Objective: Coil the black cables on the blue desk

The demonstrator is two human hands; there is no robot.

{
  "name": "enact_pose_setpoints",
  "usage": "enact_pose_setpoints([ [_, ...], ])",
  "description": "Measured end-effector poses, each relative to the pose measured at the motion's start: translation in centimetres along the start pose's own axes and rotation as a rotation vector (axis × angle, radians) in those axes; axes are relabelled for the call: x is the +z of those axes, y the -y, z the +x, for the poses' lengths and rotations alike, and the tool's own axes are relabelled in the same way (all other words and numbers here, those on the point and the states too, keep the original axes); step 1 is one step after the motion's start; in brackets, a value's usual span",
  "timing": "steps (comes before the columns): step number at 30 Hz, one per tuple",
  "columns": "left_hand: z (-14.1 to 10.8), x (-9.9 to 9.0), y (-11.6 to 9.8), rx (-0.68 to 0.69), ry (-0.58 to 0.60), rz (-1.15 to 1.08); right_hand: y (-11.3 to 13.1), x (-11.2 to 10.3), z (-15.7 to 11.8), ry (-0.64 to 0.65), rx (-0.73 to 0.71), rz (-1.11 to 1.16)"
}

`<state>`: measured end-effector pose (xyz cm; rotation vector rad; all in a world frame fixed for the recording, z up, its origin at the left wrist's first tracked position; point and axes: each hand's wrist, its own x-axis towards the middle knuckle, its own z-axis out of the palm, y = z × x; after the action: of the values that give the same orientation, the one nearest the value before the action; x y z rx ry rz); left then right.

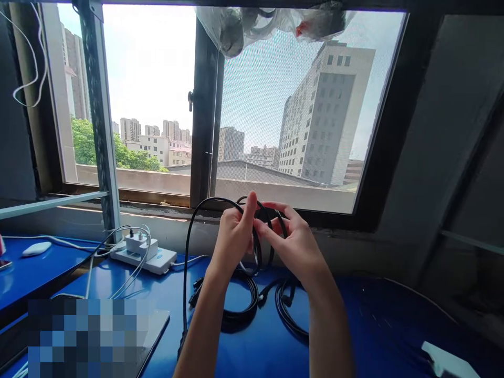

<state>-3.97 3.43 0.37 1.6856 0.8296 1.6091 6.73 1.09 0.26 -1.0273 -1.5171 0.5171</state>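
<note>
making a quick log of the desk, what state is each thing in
left hand, closed on held cable
right hand, fingers curled at held cable
held cable, looped, raised off the desk
left cable bundle, coiled, lying on the desk
right cable bundle, coiled, lying on the desk
power strip, in use, white adapter on top
plastic bags, hanging, filled
window, can't tell if open

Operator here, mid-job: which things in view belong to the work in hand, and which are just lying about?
In the work:
- thin black looped cable, held by left hand and right hand
- probably two black coiled cables beneath, being alike

Apparently just lying about:
- white rectangular power strip
- white oval mouse
- white flat-sided object, lower right
</note>
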Motion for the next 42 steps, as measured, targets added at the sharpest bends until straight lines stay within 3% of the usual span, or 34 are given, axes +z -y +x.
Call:
enact_pose_setpoints([
  [6, 0.2, -0.9, 0.0, -0.152, 0.033, 0.009, -0.6, 0.1, 0.1, -0.053, -0.003, 0.014],
  [11, 0.3, -1.3, 0.0, -0.107, -0.109, 0.124, -0.7, 0.2, 0.2, -0.136, -0.081, 0.014],
  [14, 0.3, -1.2, 0.1, -0.133, -0.137, 0.105, -0.1, -0.1, -0.3, -0.003, -0.078, -0.011],
  [17, 0.4, -1.0, 0.3, -0.192, -0.051, 0.043, 0.4, -0.3, -1.0, 0.248, -0.098, -0.068],
  [19, 0.6, -1.1, 0.6, -0.21, 0.017, 0.009, 0.4, -0.3, -1.1, 0.299, -0.124, -0.155],
  [22, 0.6, -1.7, 1.0, -0.204, 0.133, -0.006, 0.0, -0.4, -0.9, 0.215, -0.117, -0.26],
  [27, 0.0, -3.3, 0.5, -0.164, 0.307, -0.049, -0.1, -1.0, -0.5, 0.044, -0.038, -0.211],
  [29, -0.3, -3.6, 0.0, -0.114, 0.275, -0.159, 0.0, -1.2, -0.4, -0.054, -0.072, -0.16],
  [32, -0.4, -4.0, -0.4, -0.008, 0.128, -0.292, -0.1, -1.4, -0.3, -0.217, -0.092, -0.081],
  [35, -0.2, -4.3, -0.3, 0.089, -0.019, -0.261, -0.3, -1.6, -0.2, -0.332, -0.078, -0.045],
  [37, -0.1, -4.5, 0.0, 0.171, -0.046, -0.181, -0.2, -1.7, -0.3, -0.383, -0.086, -0.027],
  [39, 0.1, -4.5, 0.5, 0.204, 0.063, -0.076, 0.1, -1.7, -0.5, -0.431, -0.107, -0.017],
  [42, 0.3, -4.0, 1.5, 0.126, 0.269, 0.062, 0.8, -1.5, -1.1, -0.457, -0.148, -0.016],
])
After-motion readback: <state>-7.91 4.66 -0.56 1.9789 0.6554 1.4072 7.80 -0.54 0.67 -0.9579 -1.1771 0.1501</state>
